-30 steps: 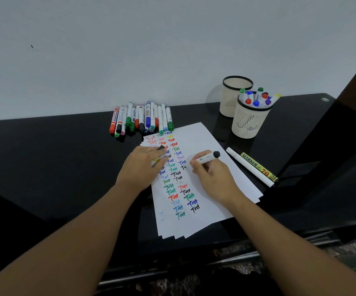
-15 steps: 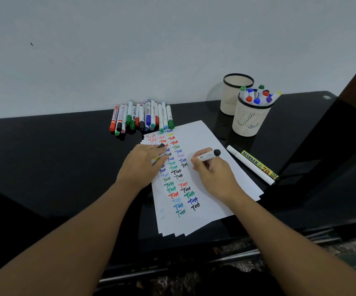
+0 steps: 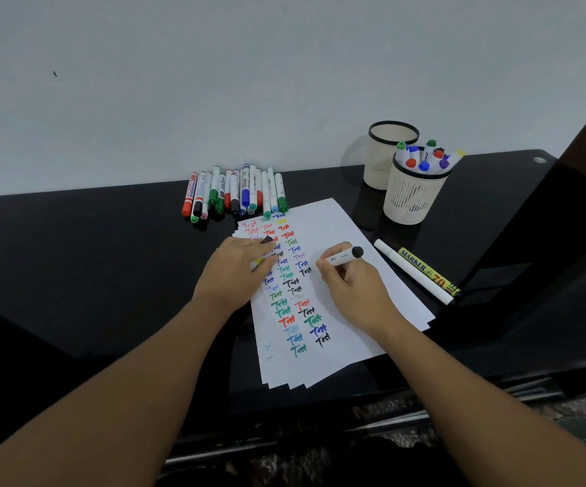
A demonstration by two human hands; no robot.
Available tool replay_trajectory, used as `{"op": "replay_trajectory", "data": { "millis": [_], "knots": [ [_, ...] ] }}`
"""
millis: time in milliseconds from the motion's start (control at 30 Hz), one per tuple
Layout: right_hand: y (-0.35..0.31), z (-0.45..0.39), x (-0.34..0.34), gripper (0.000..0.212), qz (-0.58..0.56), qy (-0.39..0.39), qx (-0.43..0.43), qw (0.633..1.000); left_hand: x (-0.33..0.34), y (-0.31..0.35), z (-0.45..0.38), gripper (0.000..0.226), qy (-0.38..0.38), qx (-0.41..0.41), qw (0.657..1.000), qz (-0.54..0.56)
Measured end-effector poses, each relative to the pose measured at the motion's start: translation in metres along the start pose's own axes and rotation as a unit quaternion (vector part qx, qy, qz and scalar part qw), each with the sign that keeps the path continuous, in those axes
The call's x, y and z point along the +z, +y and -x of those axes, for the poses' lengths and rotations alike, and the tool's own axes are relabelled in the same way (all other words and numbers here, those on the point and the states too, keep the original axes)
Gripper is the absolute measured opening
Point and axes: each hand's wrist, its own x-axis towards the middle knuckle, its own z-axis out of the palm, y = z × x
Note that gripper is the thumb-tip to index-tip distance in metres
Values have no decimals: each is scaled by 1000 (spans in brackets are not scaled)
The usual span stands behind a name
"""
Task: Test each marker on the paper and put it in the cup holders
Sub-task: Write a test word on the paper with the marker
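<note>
Paper point(image 3: 340, 226) is the landmark: a fanned stack of white sheets on the black glossy worktop point(image 3: 91, 261), about four or five lower corners showing, though the exact count is hard to tell. Its top sheet carries columns of the word "Test" in red, green, blue, purple and black. Two forearms reach in from the near edge. On the paper's left side rests the left hand point(image 3: 237, 272), fingers curled around a small dark cap point(image 3: 267, 240) with a bit of yellow showing under the fingertips; what that yellow piece is cannot be made out. On the paper's right half, the right hand point(image 3: 351, 290) grips one white marker point(image 3: 346, 256) with a dark rear end, its tip hidden behind the fingers near the newest black word. Just right of the paper lie two markers side by side, a slim white one point(image 3: 414, 272) and a yellow-labelled one point(image 3: 428, 272) partly covered by it. Beyond the paper's far left corner lies a row of loose markers point(image 3: 235, 195), roughly fifteen, overlapping so the count is uncertain. Beyond its far right corner stand two cream cup holders touching each other: the nearer cup holder point(image 3: 413, 202) holds about seven capped markers, the farther cup holder point(image 3: 381, 163) shows no contents above its rim.
</note>
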Motion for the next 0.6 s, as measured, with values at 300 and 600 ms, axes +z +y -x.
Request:
{"op": "replay_trajectory", "data": {
  "millis": [300, 600],
  "knots": [
    [-1, 1, 0, 32, -24, -3, 10, 1000, -1, 0, 0, 39, -7, -4, 1000, 0],
    [4, 0, -3, 10, -147, 53, -9, 988, -9, 7, 3, 34, 0, 16, 1000, 4]
  ]
}}
